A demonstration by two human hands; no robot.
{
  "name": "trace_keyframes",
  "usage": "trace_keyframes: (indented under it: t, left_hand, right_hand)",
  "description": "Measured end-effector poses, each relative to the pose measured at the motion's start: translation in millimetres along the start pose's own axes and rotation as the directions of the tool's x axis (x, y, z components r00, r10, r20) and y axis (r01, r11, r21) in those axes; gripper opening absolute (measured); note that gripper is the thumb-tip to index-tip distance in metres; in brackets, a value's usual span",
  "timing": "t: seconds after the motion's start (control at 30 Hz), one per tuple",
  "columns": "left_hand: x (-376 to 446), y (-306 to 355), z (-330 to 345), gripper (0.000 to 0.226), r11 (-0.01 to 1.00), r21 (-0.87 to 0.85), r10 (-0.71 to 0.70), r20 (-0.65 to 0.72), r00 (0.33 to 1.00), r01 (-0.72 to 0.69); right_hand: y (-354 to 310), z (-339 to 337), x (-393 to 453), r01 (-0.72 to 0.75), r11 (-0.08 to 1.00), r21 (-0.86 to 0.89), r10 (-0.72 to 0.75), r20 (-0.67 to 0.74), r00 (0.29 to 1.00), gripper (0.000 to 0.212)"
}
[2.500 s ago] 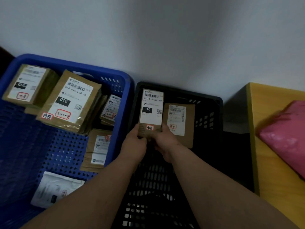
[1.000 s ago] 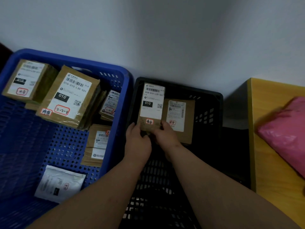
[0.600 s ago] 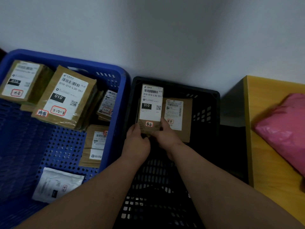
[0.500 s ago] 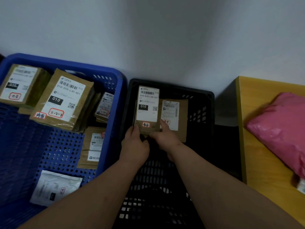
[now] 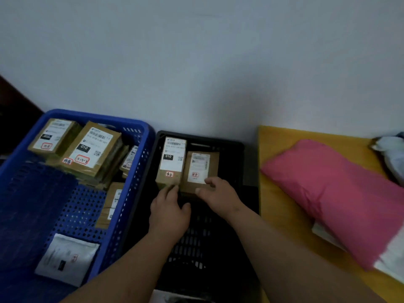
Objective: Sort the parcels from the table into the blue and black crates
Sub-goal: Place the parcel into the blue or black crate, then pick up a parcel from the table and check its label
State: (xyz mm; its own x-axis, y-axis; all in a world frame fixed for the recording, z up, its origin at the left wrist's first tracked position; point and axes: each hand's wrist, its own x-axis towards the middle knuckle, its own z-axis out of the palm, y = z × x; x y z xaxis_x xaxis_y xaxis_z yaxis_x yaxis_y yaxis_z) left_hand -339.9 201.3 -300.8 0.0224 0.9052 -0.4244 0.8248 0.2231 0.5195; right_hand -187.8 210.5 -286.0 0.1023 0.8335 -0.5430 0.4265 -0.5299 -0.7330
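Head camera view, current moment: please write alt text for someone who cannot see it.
Two bare hands reach into a black plastic crate: the left hand touches a brown labelled box, the right hand a second brown parcel beside it. A blue plastic crate of parcels stands alongside; a pink mailer bag lies on a yellow table.
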Motion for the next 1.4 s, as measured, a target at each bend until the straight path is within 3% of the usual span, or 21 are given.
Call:
trace_keyframes:
  t: [0.13,0.3,0.43,0.57,0.7,0.8,0.93,1.1,1.17,1.2,1.27,1.37,1.4]
  left_hand:
    - [-56,48,29,0.058,1.000,-0.020,0.012,-0.040,0.999,-0.013]
    - [-121,121,80,0.053,0.991,-0.094,0.092,-0.019,0.996,-0.093]
    - [-153,164,108,0.054,0.983,-0.080,0.171,0.033,0.985,-0.168]
    - [-160,195,118,0.052,0.964,0.000,0.267,0.036,0.963,-0.267]
    - [-153,226,130,0.042,0.923,0.010,0.384,0.025,0.923,-0.384]
    - [-157,248,145,0.042,0.899,0.008,0.437,0.033,0.899,-0.437]
    - [-173,277,168,0.042,0.864,0.010,0.501,0.075,0.862,-0.503]
    - [-189,325,197,0.039,0.846,-0.025,0.533,0.079,0.843,-0.533]
    - [-197,346,210,0.039,0.849,-0.019,0.528,0.068,0.846,-0.528]
    - [-202,356,219,0.040,0.859,-0.029,0.512,0.075,0.856,-0.511]
    - [-216,377,240,0.043,0.883,-0.085,0.468,0.102,0.878,-0.461]
    - [-242,409,275,0.042,0.896,-0.192,0.427,0.122,0.896,-0.400]
    - [-249,419,284,0.042,0.898,-0.217,0.416,0.130,0.900,-0.384]
  right_hand:
    - [25,-67,-64,0.117,0.985,-0.129,-0.127,-0.074,0.989,0.052]
    - [73,-155,-135,0.150,0.969,-0.196,-0.188,-0.190,0.964,0.046]
    - [115,-207,-175,0.112,0.979,-0.170,-0.161,-0.309,0.938,0.029]
    - [150,-237,-202,0.031,0.990,-0.135,-0.081,-0.382,0.920,0.030]
    - [174,-258,-220,-0.022,0.993,-0.114,-0.036,-0.480,0.876,0.003]
    - [188,-278,-232,-0.044,0.992,-0.118,-0.026,-0.531,0.847,0.022]
    - [211,-309,-252,-0.056,0.987,-0.149,-0.059,-0.669,0.741,0.028]
    - [246,-366,-272,-0.184,0.927,-0.326,-0.210,-0.861,0.464,0.030]
    - [260,-388,-280,-0.249,0.904,-0.348,-0.222,-0.879,0.422,0.041]
    - [270,-399,-284,-0.282,0.890,-0.359,-0.214,-0.874,0.437,0.049]
    - [291,-419,-293,-0.317,0.865,-0.389,-0.177,-0.828,0.533,0.063]
    - [326,-451,-301,-0.339,0.820,-0.462,-0.104,-0.702,0.704,0.068]
    - [338,-461,-302,-0.330,0.810,-0.485,-0.105,-0.674,0.732,0.069]
